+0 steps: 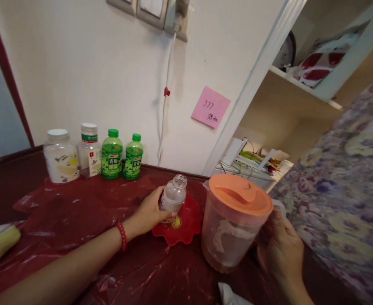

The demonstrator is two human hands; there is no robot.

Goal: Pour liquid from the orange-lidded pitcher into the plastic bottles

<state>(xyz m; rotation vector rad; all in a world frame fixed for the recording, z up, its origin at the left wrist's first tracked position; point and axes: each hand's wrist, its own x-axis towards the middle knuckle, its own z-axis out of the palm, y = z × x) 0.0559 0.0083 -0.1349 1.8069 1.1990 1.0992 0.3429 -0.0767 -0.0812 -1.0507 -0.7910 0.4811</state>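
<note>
My left hand (pixel 153 210), with a red bead bracelet at the wrist, is wrapped round a clear uncapped bottle (pixel 174 194). The bottle is slightly tilted over a red scalloped plate (pixel 188 231). On the right, my right hand (pixel 283 248) grips the handle of a translucent pitcher (pixel 227 241), its fingers partly hidden behind the body. An orange lid (pixel 237 192) covers the pitcher, and a little brownish liquid shows at its bottom. The pitcher stands just right of the plate; whether its base touches the table I cannot tell.
Along the wall stand a wide white-lidded jar (pixel 61 159), a clear white-capped bottle (pixel 89 154) and two green-labelled bottles (pixel 111 156). Red plastic film (pixel 78 220) covers the table. A floral curtain (pixel 348 212) hangs at right. A white cord (pixel 163 127) runs down the wall.
</note>
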